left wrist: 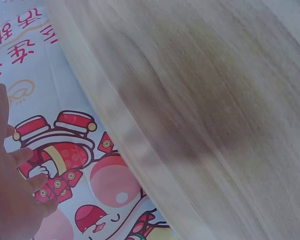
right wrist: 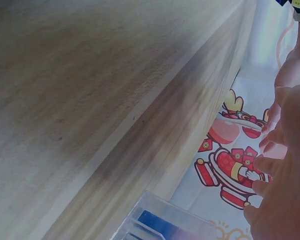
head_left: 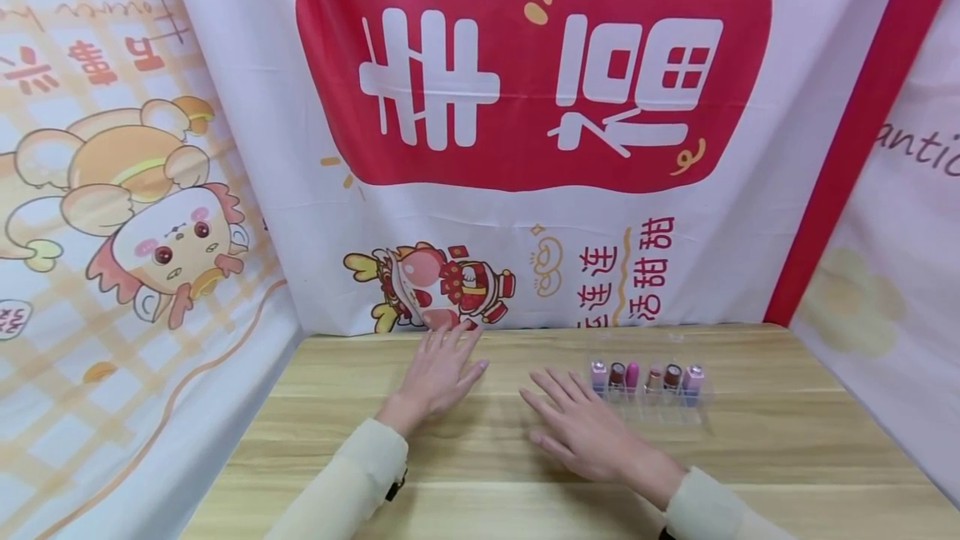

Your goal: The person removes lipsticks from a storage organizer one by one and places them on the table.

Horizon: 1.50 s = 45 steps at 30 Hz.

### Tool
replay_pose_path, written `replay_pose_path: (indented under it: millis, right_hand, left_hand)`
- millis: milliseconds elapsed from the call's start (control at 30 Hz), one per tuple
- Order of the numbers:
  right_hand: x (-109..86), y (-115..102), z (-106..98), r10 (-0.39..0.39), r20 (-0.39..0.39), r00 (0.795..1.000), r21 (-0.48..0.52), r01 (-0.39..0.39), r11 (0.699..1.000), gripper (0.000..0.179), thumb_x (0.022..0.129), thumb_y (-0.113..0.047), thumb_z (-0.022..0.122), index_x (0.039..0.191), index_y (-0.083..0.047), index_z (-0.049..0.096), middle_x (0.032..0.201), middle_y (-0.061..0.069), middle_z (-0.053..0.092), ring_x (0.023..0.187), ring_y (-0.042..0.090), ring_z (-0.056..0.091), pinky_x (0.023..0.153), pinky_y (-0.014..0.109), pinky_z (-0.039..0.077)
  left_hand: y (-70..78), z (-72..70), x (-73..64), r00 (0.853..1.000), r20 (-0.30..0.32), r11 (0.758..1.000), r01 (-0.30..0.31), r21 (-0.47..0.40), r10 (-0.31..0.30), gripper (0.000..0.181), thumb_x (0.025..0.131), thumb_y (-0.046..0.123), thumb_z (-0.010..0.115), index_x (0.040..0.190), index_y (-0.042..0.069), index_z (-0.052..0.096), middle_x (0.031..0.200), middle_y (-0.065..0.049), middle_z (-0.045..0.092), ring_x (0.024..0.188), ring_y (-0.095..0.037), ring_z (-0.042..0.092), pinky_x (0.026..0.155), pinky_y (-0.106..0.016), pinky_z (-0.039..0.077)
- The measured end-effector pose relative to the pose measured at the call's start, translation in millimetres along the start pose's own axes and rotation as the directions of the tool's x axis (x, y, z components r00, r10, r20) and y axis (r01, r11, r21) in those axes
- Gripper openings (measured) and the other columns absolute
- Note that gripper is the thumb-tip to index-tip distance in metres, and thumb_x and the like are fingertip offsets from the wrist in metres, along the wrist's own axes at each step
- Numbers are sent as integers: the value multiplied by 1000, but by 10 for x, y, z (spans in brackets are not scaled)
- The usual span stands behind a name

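The left hand (head_left: 438,369) is over the table (head_left: 487,494), its fingers stretched and slightly apart. The right hand (head_left: 581,427) likewise has straight, slightly parted fingers. Just to the right hand's right, and a little beyond it, sits a clear case (head_left: 663,417) with lipsticks (head_left: 655,378) standing in a row.

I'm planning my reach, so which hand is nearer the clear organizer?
Right. Your right hand is just left of the clear organizer; your left hand is farther off to its left.
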State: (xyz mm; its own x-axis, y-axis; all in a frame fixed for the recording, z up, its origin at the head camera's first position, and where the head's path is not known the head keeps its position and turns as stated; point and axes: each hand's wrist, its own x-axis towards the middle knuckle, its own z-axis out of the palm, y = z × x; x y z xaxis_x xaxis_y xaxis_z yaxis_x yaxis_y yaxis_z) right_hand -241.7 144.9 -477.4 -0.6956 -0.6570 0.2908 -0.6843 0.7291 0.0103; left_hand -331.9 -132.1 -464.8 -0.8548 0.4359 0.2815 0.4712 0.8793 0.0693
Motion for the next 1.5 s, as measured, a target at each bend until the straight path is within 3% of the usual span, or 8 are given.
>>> replay_pose_path:
  millis: [367,533,767,1100,1333,1500]
  right_hand:
    - [-161,21,-50,3,14,1000,10,-3,1000,60,107,-51,44,155,-16,44,164,11,34,152,35,27,123,57,19]
    - [-232,24,-90,-9,13,1000,6,9,1000,61,107,-52,43,155,-15,45,164,11,35,151,34,29,124,55,19]
    - [-356,39,-141,-14,-7,1000,15,14,1000,58,105,-44,54,152,-12,48,162,14,37,149,36,33,121,57,27]
    - [-461,112,-236,46,5,999,39,-46,998,61,104,-46,54,154,-12,45,162,13,35,149,35,34,121,56,27]
    - [-554,195,-246,32,-48,998,25,-31,999,60,102,-43,60,151,-10,49,159,13,41,145,37,39,119,56,31]
    - [-636,252,-226,23,-114,993,0,-23,1000,60,98,-41,67,148,-11,52,154,12,48,140,37,47,116,55,34]
  left_hand:
    - [92,-38,-20,1000,27,1000,-1,4,1,64,107,57,36,162,25,29,167,-8,30,151,-38,27,124,-60,17]
    - [117,-34,-56,1000,19,1000,-14,-14,14,62,107,54,40,160,23,35,165,-9,32,150,-38,30,124,-60,19]
    - [167,-56,-73,999,21,999,-28,-39,29,62,108,54,39,160,20,35,165,-9,32,151,-36,29,123,-61,20]
    - [205,-101,-67,999,17,998,-32,-49,33,62,108,53,39,161,22,32,166,-7,31,152,-34,28,124,-59,19]
    - [245,-121,-74,999,15,997,-45,-65,46,65,107,60,29,161,24,32,166,-7,32,151,-33,29,123,-59,21]
    - [280,-144,-82,998,-8,994,-61,-93,61,63,107,57,35,159,22,37,164,-7,35,150,-34,32,122,-60,23]
